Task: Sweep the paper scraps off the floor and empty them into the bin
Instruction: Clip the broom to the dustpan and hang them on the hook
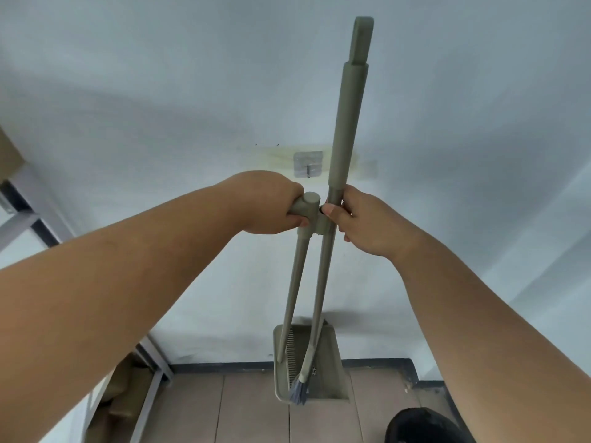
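An olive-grey broom (347, 123) stands upright against the white wall, its shaft clipped into the top of the dustpan handle (292, 289). My left hand (271, 206) grips the knob at the top of the dustpan handle. My right hand (361, 222) grips the broom shaft just beside the clip. The grey-blue bristles (298, 393) hang inside the dustpan (332, 366), which stands on its edge on the floor by the wall. A comb of teeth runs down the pan's left side. No paper scraps or bin are in view.
A stick-on hook (84, 167) is fixed to the wall behind my hands. A metal-framed shelf (150, 372) with cardboard stands at the left. Wood-look floor planks (256, 410) lie below, and a dark shoe (425, 426) shows at the bottom right.
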